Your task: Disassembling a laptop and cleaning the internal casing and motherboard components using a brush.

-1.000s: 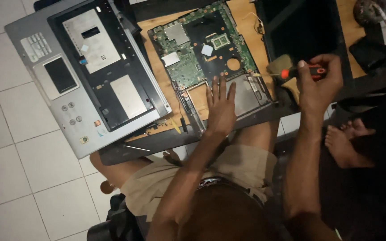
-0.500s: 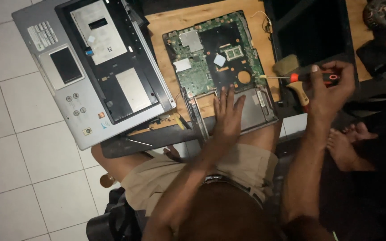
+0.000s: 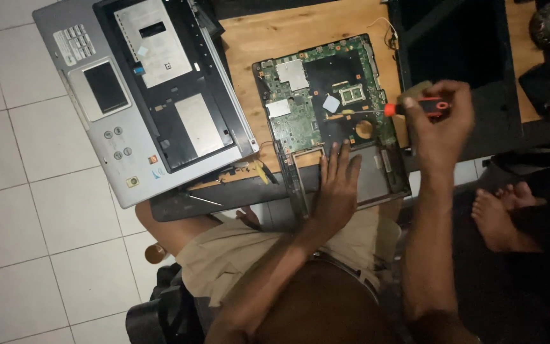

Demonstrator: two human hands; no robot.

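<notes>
Since half a second ago the right hand has swung the screwdriver round, so the tip now reaches the green motherboard near its middle instead of hovering off its 3 o'clock edge. The fingers are wrapped tight around the red-and-black handle, the shaft pointing toward 9 o'clock. The left hand stays flat, fingers spread, pressed on the grey laptop base at the board's 6 o'clock edge (holding nothing, only bearing down). The board lies in that base on a wooden table, roughly at the centre of the view. At 10 o'clock from the board, just beside it, lies the silver palm-rest cover, turned over the table's edge above the white tiled floor. At 2 o'clock a dark screen panel rests on the table. A bare foot shows at 4 o'clock, well apart from the hands; whose it is I cannot tell.
</notes>
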